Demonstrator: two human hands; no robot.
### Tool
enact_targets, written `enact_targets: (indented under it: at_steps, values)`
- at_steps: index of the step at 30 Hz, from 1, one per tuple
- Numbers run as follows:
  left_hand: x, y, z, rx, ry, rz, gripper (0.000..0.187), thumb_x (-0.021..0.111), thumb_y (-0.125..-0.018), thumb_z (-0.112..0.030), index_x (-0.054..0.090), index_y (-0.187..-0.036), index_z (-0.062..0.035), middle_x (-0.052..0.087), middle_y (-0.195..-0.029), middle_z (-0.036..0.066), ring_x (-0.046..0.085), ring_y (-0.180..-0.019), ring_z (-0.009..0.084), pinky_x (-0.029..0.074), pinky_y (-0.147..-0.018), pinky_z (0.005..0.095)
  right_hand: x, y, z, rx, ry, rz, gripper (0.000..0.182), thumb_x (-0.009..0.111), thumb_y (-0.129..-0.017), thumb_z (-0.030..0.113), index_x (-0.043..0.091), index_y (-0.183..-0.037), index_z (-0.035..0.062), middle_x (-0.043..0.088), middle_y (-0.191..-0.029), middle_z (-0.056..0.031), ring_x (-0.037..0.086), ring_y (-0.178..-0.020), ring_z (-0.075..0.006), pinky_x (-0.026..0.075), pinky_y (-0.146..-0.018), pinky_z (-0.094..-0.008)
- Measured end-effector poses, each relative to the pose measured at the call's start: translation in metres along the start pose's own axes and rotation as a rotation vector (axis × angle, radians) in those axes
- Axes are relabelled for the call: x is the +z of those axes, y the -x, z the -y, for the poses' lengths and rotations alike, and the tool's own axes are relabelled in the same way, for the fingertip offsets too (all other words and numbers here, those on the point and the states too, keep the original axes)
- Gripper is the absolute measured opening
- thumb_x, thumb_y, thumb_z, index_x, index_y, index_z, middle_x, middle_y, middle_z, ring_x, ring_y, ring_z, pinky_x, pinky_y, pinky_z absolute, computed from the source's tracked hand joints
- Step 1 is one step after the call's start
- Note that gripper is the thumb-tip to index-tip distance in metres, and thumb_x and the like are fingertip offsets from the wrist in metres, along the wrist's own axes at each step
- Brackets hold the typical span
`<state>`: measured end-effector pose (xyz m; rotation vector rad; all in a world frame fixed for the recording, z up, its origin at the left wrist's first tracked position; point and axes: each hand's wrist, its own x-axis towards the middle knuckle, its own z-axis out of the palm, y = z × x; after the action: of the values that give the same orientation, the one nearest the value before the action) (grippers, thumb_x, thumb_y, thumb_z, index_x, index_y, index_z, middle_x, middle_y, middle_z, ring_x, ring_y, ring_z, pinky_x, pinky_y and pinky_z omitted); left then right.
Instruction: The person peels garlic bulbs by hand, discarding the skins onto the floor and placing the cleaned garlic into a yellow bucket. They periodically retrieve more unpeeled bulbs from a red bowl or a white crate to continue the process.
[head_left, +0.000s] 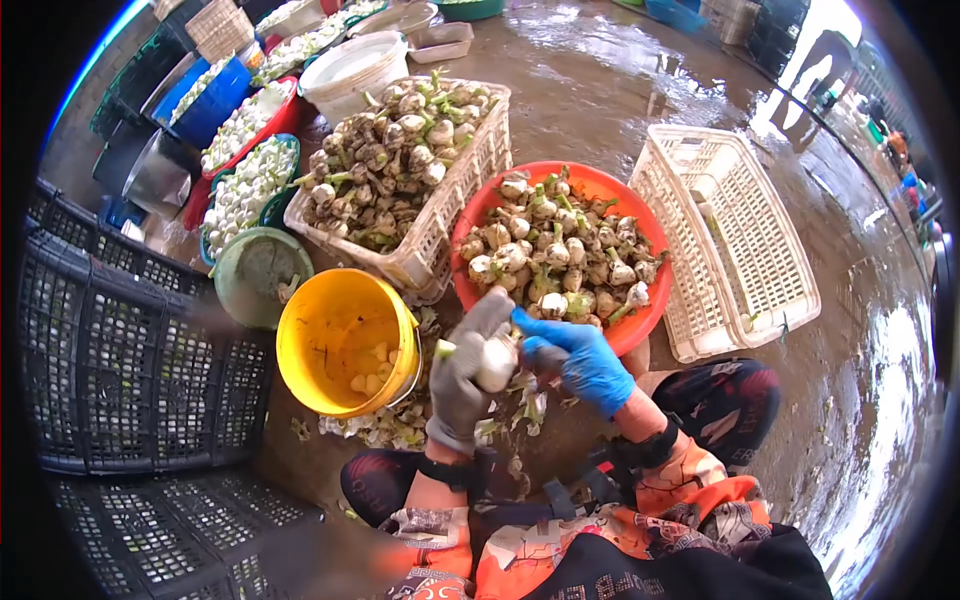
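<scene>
Left hand (pixel 462 385): grey glove, fingers clenched around white bulb (pixel 495 362), centre of view.
Right hand (pixel 580 362): blue glove, fingertips touching the bulb at its 3 o'clock; whether they grip anything cannot be told.
Yellow bucket (pixel 310 350): 9 o'clock of hands, peeled pieces inside.
Red basin (pixel 625 335): 12 o'clock, heaped with untrimmed bulbs.
White crate (pixel 735 240): 2 o'clock.

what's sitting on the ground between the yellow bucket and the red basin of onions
In the head view, the corner of the white crate heaped with unpeeled onions pokes in between the yellow bucket and the red basin; below it, peelings on wet floor.
</scene>
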<state>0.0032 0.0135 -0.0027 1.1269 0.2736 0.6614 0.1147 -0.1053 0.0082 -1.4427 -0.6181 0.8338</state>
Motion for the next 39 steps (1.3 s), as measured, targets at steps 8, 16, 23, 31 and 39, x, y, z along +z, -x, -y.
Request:
enact_targets:
  at_steps: [8, 16, 23, 31, 39]
  values:
    - [-0.006, 0.005, 0.017, 0.217, -0.46, 0.012, 0.043, 0.05, -0.092, -0.021, 0.053, -0.127, 0.0036, 0.065, -0.1, 0.016, 0.063, -0.081, 0.0184, 0.052, -0.071, 0.031, 0.006, -0.001, 0.009, 0.026, 0.601, 0.134, 0.023, 0.061, -0.085, 0.013, 0.068, -0.107, 0.0058, 0.064, -0.072, -0.0174, 0.064, -0.062, -0.0234, 0.05, -0.061, -0.033]
    - [0.016, -0.004, -0.009, 0.641, -1.07, -0.076, 0.027, 0.059, -0.084, -0.017, 0.062, -0.103, 0.0028, 0.063, -0.105, 0.02, 0.064, -0.088, 0.0289, 0.053, -0.075, 0.0365, 0.023, -0.003, -0.002, -0.232, 0.542, -0.166, 0.022, 0.061, -0.081, 0.006, 0.07, -0.101, 0.0041, 0.063, -0.07, -0.0145, 0.059, -0.062, -0.0111, 0.05, -0.061, -0.0304]
    - [0.019, 0.0, -0.026, 0.152, 0.017, 0.04, 0.066, 0.05, -0.095, -0.038, 0.029, -0.143, 0.0019, 0.04, -0.142, 0.019, 0.041, -0.131, 0.0314, 0.035, -0.107, 0.0433, 0.01, -0.019, 0.001, 0.244, -0.509, -0.111, 0.015, 0.06, -0.088, 0.006, 0.067, -0.1, -0.0018, 0.068, -0.084, -0.0069, 0.06, -0.064, -0.01, 0.048, -0.054, -0.0245]
    - [-0.003, -0.006, -0.013, -0.086, 0.839, 0.022, 0.063, 0.048, -0.092, -0.035, 0.028, -0.148, -0.0133, 0.024, -0.155, 0.008, 0.015, -0.144, 0.0278, 0.01, -0.115, 0.0548, -0.007, -0.006, -0.104, -0.238, 0.535, 0.171, 0.046, 0.057, -0.084, -0.002, 0.057, -0.129, 0.0104, 0.064, -0.114, -0.0095, 0.06, -0.102, -0.0213, 0.047, -0.093, -0.033]
    - [0.025, 0.006, 0.015, -0.239, -0.041, -0.052, 0.074, 0.064, -0.09, -0.028, 0.025, -0.145, 0.0041, 0.045, -0.134, 0.013, 0.047, -0.12, 0.0199, 0.033, -0.105, 0.0309, -0.019, -0.006, -0.016, 0.057, -0.042, 0.129, 0.07, 0.077, -0.075, 0.009, 0.042, -0.136, 0.0011, 0.055, -0.125, -0.01, 0.052, -0.113, -0.018, 0.043, -0.095, -0.0325]
